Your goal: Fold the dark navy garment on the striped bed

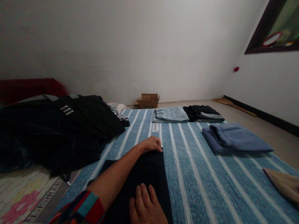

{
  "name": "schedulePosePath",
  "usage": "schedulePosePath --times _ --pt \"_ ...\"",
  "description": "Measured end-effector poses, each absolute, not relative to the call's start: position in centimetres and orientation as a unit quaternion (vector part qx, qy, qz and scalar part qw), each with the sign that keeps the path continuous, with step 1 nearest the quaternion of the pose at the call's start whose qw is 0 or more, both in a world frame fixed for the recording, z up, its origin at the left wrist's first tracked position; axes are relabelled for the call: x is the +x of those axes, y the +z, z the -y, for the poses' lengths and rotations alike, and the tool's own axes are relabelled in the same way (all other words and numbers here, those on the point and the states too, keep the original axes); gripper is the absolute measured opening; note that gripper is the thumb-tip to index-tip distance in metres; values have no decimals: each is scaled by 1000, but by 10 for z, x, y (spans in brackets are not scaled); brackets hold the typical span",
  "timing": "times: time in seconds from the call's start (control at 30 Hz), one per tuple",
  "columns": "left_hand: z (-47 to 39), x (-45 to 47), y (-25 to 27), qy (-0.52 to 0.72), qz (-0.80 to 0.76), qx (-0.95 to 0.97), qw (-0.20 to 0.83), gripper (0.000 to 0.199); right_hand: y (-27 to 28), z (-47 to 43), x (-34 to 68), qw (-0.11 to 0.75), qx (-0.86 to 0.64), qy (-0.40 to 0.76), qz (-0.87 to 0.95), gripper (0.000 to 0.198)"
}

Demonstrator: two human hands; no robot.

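We've got a plain white wall (149,46) behind a blue sheet with white stripes (191,174), and it looks like we're partway through the folding. Done, by our reckoning: the pale blue denim garment (171,114) and the black garment with a grey edge (207,113) side by side at the far edge, plus the slate-blue cloth garment (243,138) nearer on the right. Left to do, we'd guess: that loose heap of dark clothes (77,124) on the left.

In work now is the dark navy cloth garment (151,171), flat on the sheet right in front of us. Our forearm covers part of it, so we can't tell how many folds it has. Our left hand (151,144) has fingers and thumb closed on its far right corner. Our right hand (147,205) rests on the nearer part, fingers slightly spread, gripping nothing.
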State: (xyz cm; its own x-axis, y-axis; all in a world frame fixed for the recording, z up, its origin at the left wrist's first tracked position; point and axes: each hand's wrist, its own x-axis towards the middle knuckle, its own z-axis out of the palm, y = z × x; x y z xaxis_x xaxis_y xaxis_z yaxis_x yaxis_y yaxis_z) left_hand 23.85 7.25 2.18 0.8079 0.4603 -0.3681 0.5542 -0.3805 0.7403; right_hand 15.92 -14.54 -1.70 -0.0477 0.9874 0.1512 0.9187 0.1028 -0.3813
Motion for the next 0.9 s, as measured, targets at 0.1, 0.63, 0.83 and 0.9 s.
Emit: schedulePosePath --times 0.1,0.63,0.83,0.9 --pt "-70 239 22 -69 -326 832 444 21 -16 146 160 191 -663 77 720 78" --pt "-65 242 32 -100 -360 813 447 29 -10 147 160 183 -671 96 712 80" --pt "-67 244 28 -88 -345 811 464 31 -12 146 160 172 -665 100 720 77" --pt "-67 244 25 -82 -336 812 471 32 -12 146 159 169 -667 101 719 76"
